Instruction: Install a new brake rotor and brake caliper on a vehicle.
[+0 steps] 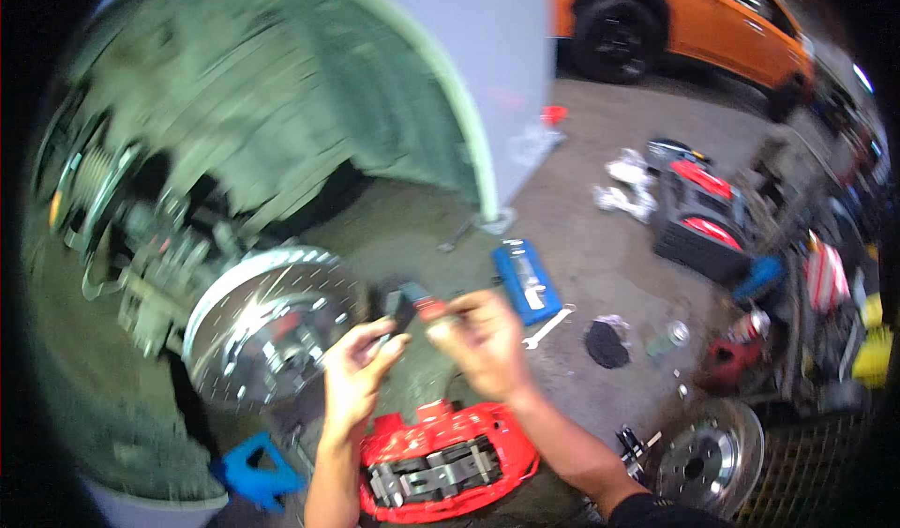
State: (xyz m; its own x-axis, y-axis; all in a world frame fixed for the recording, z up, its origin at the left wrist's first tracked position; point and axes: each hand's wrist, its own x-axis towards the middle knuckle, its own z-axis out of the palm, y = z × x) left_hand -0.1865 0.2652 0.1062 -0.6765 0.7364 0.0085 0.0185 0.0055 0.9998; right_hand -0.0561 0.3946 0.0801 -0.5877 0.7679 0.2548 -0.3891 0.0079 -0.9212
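In front of the wheel arch, my two hands are raised close together above a red brake caliper (517, 444) with brake pads and a metal spring plate showing in its middle. My left hand (356, 369) is closed on a small dark block (400, 309), pinched between thumb and fingers; blur hides its exact kind. A red-handled tool (429, 307) with a greyish end is gripped in my right hand (486, 345), its end beside the block. Left of my hands stands a drilled brake disc (253, 326) on the wheel hub.
A blue case (530, 289) and a wrench (549, 329) lie on the floor to the right. Farther right are a black-and-red toolbox (698, 214), a spray can (667, 338) and another brake disc (708, 458). A blue stand (258, 472) sits lower left. An orange car (703, 12) stands behind.
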